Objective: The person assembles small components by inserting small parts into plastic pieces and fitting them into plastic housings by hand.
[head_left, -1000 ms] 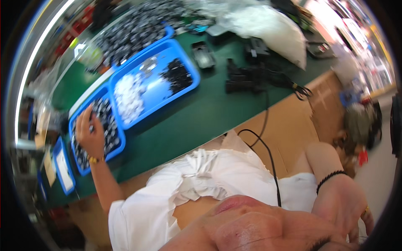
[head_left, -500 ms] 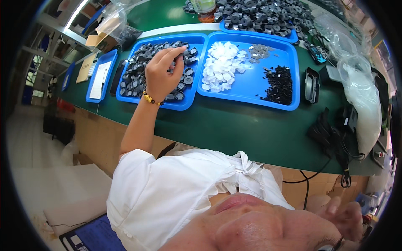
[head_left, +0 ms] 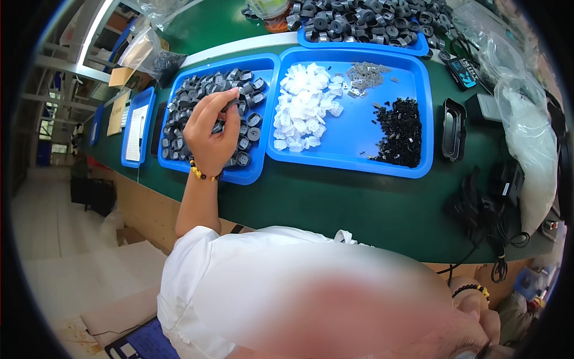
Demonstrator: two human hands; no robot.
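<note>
Grey parts [head_left: 179, 113] under the left hand [head_left: 209, 133] — can't tell if its grip's on one; right hand [head_left: 489, 322] unclear too.

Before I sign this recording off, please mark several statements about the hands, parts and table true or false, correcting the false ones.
1. The bare left hand is over the blue rectangular plastic tray of dark-grey rounded parts. True.
2. The right hand rests among those parts. False: it is at the lower right, away from the tray.
3. The heap of small black pieces lies left of the translucent white plastic pieces. False: it lies to their right.
4. An oblong, open-topped black case lies right of the black heap, on the green table. True.
</note>
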